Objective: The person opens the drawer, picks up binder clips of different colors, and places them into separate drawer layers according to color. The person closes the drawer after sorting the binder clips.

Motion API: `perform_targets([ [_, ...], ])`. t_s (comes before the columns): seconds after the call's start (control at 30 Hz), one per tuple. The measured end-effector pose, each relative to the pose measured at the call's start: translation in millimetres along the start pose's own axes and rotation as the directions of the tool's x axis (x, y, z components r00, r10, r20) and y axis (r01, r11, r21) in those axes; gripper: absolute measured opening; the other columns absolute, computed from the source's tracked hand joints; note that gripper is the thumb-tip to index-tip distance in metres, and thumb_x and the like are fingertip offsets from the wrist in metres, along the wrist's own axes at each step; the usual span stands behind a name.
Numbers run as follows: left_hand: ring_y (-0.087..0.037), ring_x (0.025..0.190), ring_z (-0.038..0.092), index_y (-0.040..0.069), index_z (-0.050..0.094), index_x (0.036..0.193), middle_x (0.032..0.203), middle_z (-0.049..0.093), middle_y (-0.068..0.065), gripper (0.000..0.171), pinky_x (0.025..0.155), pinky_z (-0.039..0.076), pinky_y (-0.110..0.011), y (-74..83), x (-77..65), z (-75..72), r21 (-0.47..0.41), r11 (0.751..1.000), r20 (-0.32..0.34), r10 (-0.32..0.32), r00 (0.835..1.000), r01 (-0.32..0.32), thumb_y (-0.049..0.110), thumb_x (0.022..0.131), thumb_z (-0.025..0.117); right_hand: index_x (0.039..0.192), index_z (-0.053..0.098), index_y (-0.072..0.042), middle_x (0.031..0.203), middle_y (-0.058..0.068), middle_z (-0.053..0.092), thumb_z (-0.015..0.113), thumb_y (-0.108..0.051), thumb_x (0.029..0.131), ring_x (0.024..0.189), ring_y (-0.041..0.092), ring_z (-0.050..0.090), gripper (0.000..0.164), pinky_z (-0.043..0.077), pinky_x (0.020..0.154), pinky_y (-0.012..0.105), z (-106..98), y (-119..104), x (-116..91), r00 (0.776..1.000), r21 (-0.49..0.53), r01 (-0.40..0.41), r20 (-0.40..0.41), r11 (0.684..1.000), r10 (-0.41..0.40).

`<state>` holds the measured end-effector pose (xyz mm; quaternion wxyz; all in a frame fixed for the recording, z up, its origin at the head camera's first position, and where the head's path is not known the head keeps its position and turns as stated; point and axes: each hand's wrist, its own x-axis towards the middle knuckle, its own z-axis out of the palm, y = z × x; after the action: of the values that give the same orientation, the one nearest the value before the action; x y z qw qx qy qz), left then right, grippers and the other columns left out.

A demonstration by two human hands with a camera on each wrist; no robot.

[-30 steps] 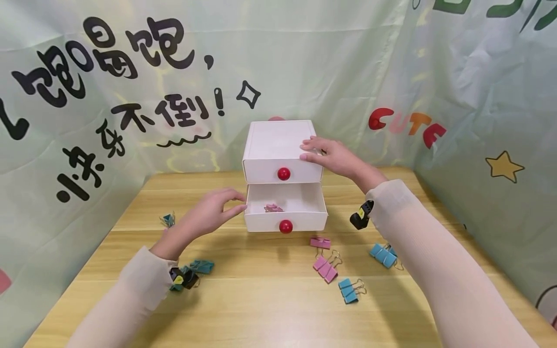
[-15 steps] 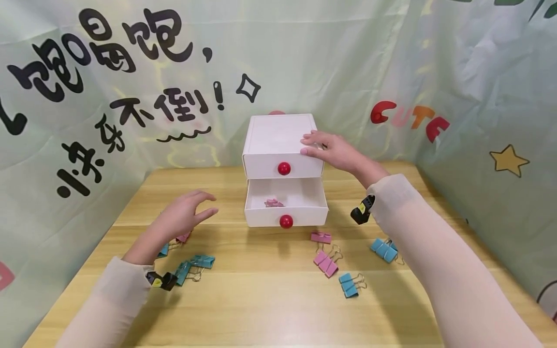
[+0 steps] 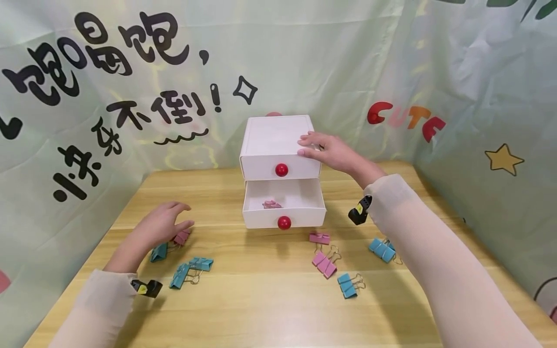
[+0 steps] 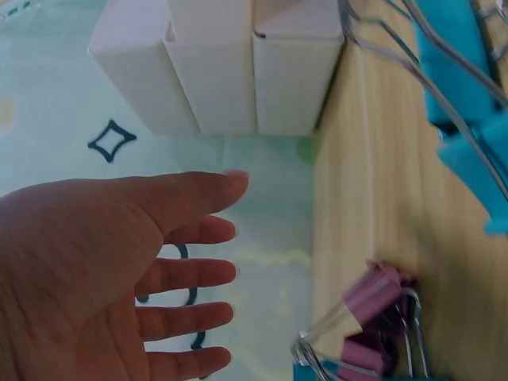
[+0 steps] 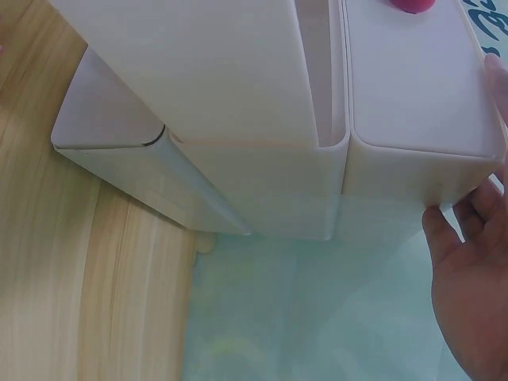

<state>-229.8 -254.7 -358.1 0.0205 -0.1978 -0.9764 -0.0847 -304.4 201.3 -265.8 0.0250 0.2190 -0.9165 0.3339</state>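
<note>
A white drawer cabinet [image 3: 276, 135] with red knobs stands at the table's back. Its middle drawer [image 3: 265, 218] is pulled out, with pink binder clips [image 3: 271, 205] inside. My right hand [image 3: 335, 153] rests over the cabinet's upper right edge; in the right wrist view, its fingers [image 5: 440, 230] touch the side. My left hand [image 3: 158, 227] hovers at the left, fingers extended and apart, holding nothing. Near it lie a pink binder clip [image 3: 182, 237] and a teal one [image 3: 159, 252], partly hidden by the hand. In the left wrist view, pink clips [image 4: 373, 298] lie below the hand.
Two teal binder clips [image 3: 179, 275] lie nearer on the left. Pink clips [image 3: 324, 264] and a blue clip [image 3: 347, 286] lie in front of the cabinet to the right. Further right is another blue clip [image 3: 383, 250]. A printed cloth [image 3: 304, 58] hangs behind the table.
My left hand has left the side of the pulled-out drawer and moved left and toward me, over the clips. My right hand stays on the cabinet. The drawer has not moved noticeably.
</note>
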Motion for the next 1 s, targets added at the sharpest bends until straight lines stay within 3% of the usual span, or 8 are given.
perform_targets([
  [0.2,-0.052,0.121,0.045,-0.003,0.054,0.132,0.134,0.049,-0.031,0.051,0.099,0.037,-0.064,-15.3,-4.5,7.1,0.016,0.999,0.017,-0.040,0.999,0.040,0.030,0.096,0.064,0.139,0.056,-0.016,0.151,-0.002,0.042,0.063,-0.055,0.091,0.146,0.015,0.021,0.063,0.019,0.117,0.045,2,1,1,1.000,-0.004,0.001,0.001,1.000,-0.001],
  [0.6,-0.054,0.116,0.048,-0.007,0.054,0.130,0.131,0.048,-0.037,0.055,0.094,0.041,-0.064,-35.4,-4.8,18.5,0.030,0.998,0.098,-0.060,0.993,0.058,0.032,0.093,0.067,0.140,0.055,-0.017,0.152,-0.003,0.040,0.062,-0.056,0.090,0.146,0.014,0.020,0.065,0.020,0.117,0.047,0,-1,0,1.000,0.004,-0.016,0.003,1.000,0.016],
  [0.83,-0.050,0.112,0.054,-0.006,0.060,0.122,0.123,0.056,-0.033,0.046,0.092,0.044,-0.061,-39.5,1.4,28.0,0.028,0.999,0.076,-0.028,0.997,0.026,0.027,0.092,0.069,0.140,0.055,-0.017,0.152,-0.003,0.041,0.063,-0.057,0.089,0.146,0.014,0.020,0.066,0.019,0.117,0.046,0,-1,0,1.000,0.014,-0.020,0.003,1.000,0.020],
  [1.0,-0.047,0.106,0.058,-0.004,0.063,0.117,0.118,0.059,-0.028,0.041,0.089,0.047,-0.059,-35.3,1.6,33.0,0.026,1.000,0.113,-0.009,0.994,0.006,0.027,0.090,0.071,0.140,0.055,-0.017,0.152,-0.003,0.041,0.063,-0.057,0.089,0.146,0.014,0.020,0.065,0.020,0.117,0.046,2,-1,0,1.000,0.013,-0.020,0.005,1.000,0.020],
])
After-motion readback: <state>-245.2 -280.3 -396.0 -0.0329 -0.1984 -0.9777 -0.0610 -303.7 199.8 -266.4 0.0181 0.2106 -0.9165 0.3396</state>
